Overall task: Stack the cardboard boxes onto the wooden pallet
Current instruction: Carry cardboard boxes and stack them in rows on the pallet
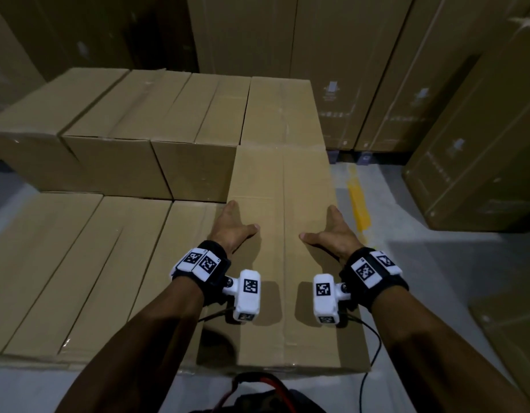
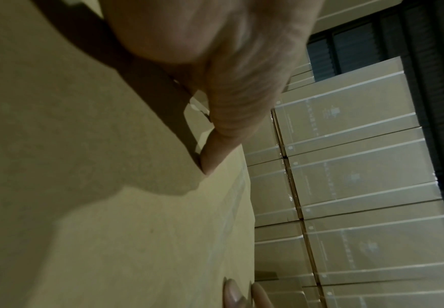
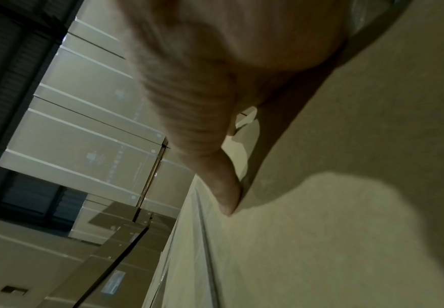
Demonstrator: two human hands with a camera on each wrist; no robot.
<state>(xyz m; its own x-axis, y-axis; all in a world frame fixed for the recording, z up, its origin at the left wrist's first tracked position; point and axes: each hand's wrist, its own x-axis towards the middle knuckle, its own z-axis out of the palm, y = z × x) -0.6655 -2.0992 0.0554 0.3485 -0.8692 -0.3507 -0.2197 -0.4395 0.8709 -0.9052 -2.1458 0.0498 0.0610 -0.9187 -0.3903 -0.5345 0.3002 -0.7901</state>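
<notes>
Gripping the long cardboard box (image 1: 284, 257) at its two side edges: my left hand (image 1: 232, 228) and right hand (image 1: 332, 231) curl fingers over the sides, thumbs flat on top. It lies on the lower layer of boxes (image 1: 79, 257); beyond stands a higher row (image 1: 156, 114), then tall cartons (image 1: 347, 55).
</notes>
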